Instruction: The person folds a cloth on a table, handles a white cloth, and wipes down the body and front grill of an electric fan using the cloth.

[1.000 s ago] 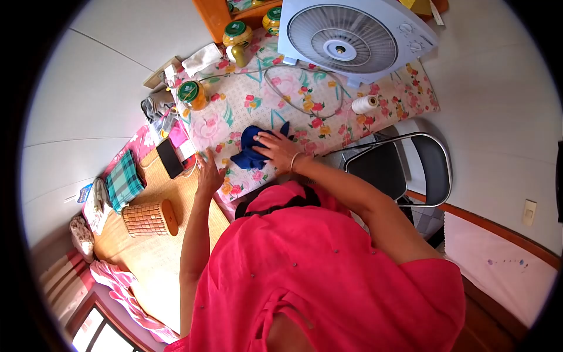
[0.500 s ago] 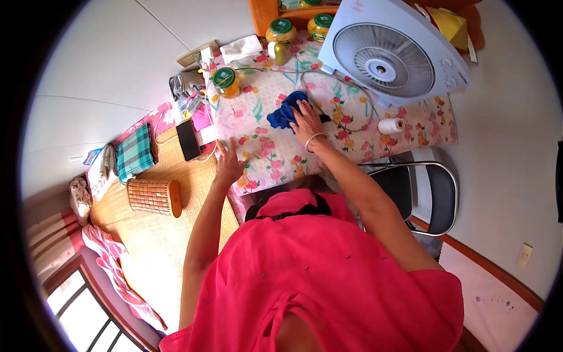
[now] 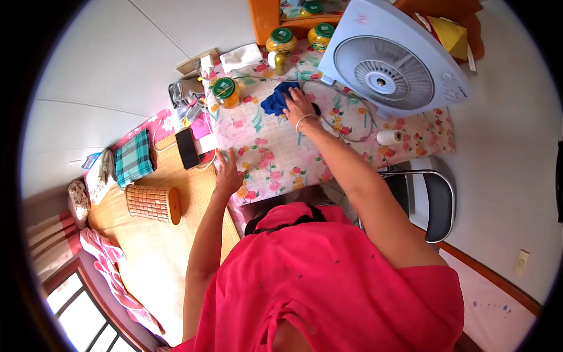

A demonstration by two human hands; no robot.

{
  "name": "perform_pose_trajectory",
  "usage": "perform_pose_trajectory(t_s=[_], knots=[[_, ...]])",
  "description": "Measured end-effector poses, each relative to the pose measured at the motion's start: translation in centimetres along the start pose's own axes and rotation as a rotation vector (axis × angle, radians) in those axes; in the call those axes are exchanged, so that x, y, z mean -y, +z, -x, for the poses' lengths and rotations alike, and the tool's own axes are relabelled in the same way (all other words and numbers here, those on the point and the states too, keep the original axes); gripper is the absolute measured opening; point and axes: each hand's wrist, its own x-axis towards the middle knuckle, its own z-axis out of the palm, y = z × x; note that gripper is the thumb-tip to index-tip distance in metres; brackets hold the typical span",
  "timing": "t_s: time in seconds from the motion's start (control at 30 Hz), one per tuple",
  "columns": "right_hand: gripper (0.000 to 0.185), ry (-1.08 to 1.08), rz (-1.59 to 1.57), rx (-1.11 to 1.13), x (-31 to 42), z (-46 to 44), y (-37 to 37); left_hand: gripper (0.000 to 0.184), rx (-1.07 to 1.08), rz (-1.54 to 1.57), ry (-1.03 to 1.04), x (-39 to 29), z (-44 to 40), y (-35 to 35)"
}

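My right hand (image 3: 299, 108) presses down on a crumpled dark blue cloth (image 3: 278, 98), which lies on the flowered tablecloth (image 3: 267, 167). The fingers rest over the cloth's right side, and part of it shows under the palm. A pale bangle is on that wrist. At the table's left edge rests my left hand (image 3: 229, 174), fingers apart and holding nothing. Close to it are a white cable and a black phone (image 3: 187, 149). Behind the cloth, to the left, stands a glass jar (image 3: 226, 94) with a green lid and yellow contents.
A light blue box fan (image 3: 390, 67) stands at the back right, its cord looping across the table. A white thread spool (image 3: 389, 138) lies near the right. Two more jars, a small bottle (image 3: 280, 63) and a folded white cloth (image 3: 241, 57) line the back. A folding chair (image 3: 437, 205) is at right.
My right hand has slid the blue cloth a little back and to the left across the table. My left hand stays at the table edge.
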Motion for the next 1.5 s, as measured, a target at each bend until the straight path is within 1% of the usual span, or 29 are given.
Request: perform_pose_trajectory(t_s=[0.03,0.1,0.17,0.23,0.27,0.3,0.37,0.47,0.57,0.6,0.7,0.73,0.83,0.9,0.97,1.0,1.1,1.13,1.17,1.2,1.23,1.27,1.3,1.33,1.37,1.4,1.43,1.47,1.5], knots=[[0.053,0.007,0.018,-0.008,0.7,0.8,-0.1,0.094,0.012,0.001,-0.007,-0.1,0.0,-0.2],[0.053,-0.064,0.029,-0.028,1.9,2.8,0.0,0.095,0.012,0.001,0.001,-0.1,0.0,-0.2],[0.055,-0.098,0.045,0.039,3.0,5.2,0.2,0.096,-0.017,-0.002,0.027,0.2,0.0,0.2],[0.056,-0.179,0.012,0.056,3.6,8.2,0.0,0.095,-0.010,-0.010,0.018,0.0,0.2,-0.1],[0.057,-0.242,0.013,-0.010,3.5,10.0,0.3,0.094,-0.023,-0.009,0.034,0.4,0.1,0.1],[0.054,-0.288,-0.013,-0.023,3.3,11.5,0.6,0.093,-0.036,-0.007,0.050,0.5,0.1,0.2],[0.052,-0.304,-0.084,0.121,3.3,14.3,-2.0,0.095,-0.002,0.002,0.039,0.1,0.1,-0.4],[0.053,-0.346,-0.070,0.041,0.9,17.0,-1.9,0.098,0.048,0.005,0.020,-0.6,0.3,-1.3],[0.056,-0.256,-0.090,0.046,-1.9,17.6,-3.0,0.098,0.050,0.025,0.007,-0.6,0.3,-1.3],[0.054,-0.191,-0.060,0.063,-2.3,17.4,-4.4,0.098,0.030,0.005,0.035,-0.5,0.3,-1.2],[0.054,0.042,-0.074,-0.164,-3.5,15.3,-3.3,0.094,-0.051,-0.051,0.092,0.6,0.0,0.1],[0.048,0.055,-0.012,-0.194,-2.9,14.3,-3.0,0.094,-0.045,-0.056,0.085,0.4,0.1,-0.1],[0.044,-0.078,-0.068,-0.186,0.7,12.2,0.3,0.095,0.013,-0.049,0.041,-0.2,0.2,-0.7],[0.038,-0.197,-0.161,-0.071,3.6,11.7,2.5,0.096,-0.013,-0.055,0.056,0.2,0.2,-0.3],[0.032,-0.228,-0.278,0.087,6.4,11.6,0.8,0.097,-0.007,-0.042,0.050,0.1,0.3,-0.5],[0.030,-0.204,-0.402,0.061,6.8,11.5,0.3,0.097,-0.004,-0.038,0.048,0.3,0.3,-0.3],[0.032,-0.089,-0.607,0.119,5.6,10.7,-4.8,0.096,0.179,0.014,0.081,1.5,-0.5,-2.2],[0.032,-0.030,-0.722,-0.011,4.2,10.9,-6.4,0.094,0.176,-0.065,0.175,3.9,-1.6,-1.9],[0.035,0.096,-0.784,0.098,3.9,11.1,-12.8,0.082,0.226,-0.104,0.260,4.3,-2.6,-3.9],[0.032,0.171,-0.865,0.020,2.8,11.6,-16.3,0.071,0.295,-0.149,0.283,3.7,-3.4,-6.5],[0.034,0.076,-0.721,-0.175,1.6,12.1,-20.3,0.060,0.363,-0.195,0.303,2.5,-4.1,-9.5],[0.035,0.130,-0.744,-0.109,-1.1,12.5,-22.8,0.050,0.298,-0.090,0.320,-0.1,-4.0,-13.0],[0.037,0.152,-0.655,-0.212,-1.1,13.1,-27.8,0.042,0.234,0.014,0.333,-3.0,-4.0,-16.2],[0.039,0.200,-0.564,-0.292,-1.8,13.8,-31.7,0.039,0.164,0.013,0.371,-4.9,-4.9,-18.2],[0.042,0.229,-0.401,-0.418,-3.6,14.4,-33.8,0.036,0.092,0.009,0.407,-6.8,-6.0,-20.1],[0.041,0.271,-0.293,-0.505,-4.6,14.8,-36.4,0.036,0.044,0.062,0.500,-9.4,-6.9,-22.2],[0.041,0.287,-0.361,-0.522,-5.3,14.9,-39.1,0.037,-0.008,0.115,0.589,-12.4,-7.6,-24.1],[0.041,0.297,-0.431,-0.537,-6.2,14.8,-41.3,0.038,-0.054,0.233,0.566,-15.7,-7.9,-25.5],[0.040,0.251,-0.349,-0.554,-7.4,14.6,-42.9,0.039,-0.103,0.350,0.541,-18.8,-8.4,-26.4]])
